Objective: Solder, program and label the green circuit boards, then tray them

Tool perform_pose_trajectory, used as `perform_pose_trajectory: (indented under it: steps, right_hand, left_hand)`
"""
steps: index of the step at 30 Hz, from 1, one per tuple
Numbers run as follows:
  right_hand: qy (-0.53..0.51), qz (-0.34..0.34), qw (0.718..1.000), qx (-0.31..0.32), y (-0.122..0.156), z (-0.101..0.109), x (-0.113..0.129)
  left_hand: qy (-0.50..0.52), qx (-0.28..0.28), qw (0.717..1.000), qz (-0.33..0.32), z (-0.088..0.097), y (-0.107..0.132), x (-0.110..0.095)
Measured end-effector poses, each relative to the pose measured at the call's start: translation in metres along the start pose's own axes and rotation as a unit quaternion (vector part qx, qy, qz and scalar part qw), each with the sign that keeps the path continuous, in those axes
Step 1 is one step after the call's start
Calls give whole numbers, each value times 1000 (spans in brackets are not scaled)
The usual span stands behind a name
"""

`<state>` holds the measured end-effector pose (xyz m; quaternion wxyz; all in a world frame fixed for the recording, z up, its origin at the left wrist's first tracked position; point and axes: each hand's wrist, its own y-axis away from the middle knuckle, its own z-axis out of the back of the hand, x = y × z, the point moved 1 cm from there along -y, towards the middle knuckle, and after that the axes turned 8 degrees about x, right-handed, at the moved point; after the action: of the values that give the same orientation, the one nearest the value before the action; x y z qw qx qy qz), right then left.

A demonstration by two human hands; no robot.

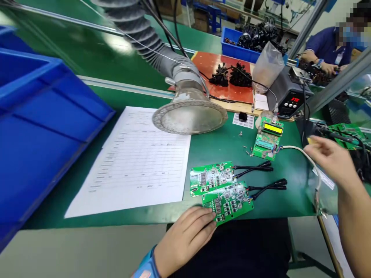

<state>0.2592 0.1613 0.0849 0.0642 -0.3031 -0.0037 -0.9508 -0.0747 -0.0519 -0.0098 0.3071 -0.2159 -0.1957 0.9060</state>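
My left hand [189,235], with a blue band at the wrist, grips the left end of a green circuit board [228,204] at the table's front edge; the thumb is hidden. This board carries a dark digit display and black leads. Just behind it lies a second, similar circuit board [213,177]. My right hand [333,160] is raised at the right, its fingers curled together. A small yellowish bit shows at the fingertips, too little to name. Close beyond that hand is a dark soldering iron [337,135] with its cable.
Printed sheets [139,162] lie left of the boards, beside a large blue bin [52,116]. A fume extractor hood [189,116] hangs low over the table. Behind are a tester board [266,141] with a lit yellow screen and a soldering station [292,96]. A co-worker [327,50] sits beyond.
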Motion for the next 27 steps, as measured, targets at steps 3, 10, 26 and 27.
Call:
perform_pose_trajectory:
  steps: [3, 10, 26, 27]
  right_hand:
    - [104, 242, 920, 289, 35, -48, 45]
    - [240, 288, 833, 407, 38, -98, 69]
    - [138, 283, 891, 326, 33, -127, 58]
    - [123, 290, 894, 320, 33, -130, 52]
  left_hand:
    - [34, -14, 999, 9, 0, 3, 1]
    - [143, -65, 972, 175, 0, 34, -15]
    - [628, -162, 547, 530, 20, 17, -66]
    - [633, -167, 541, 529, 35, 20, -68]
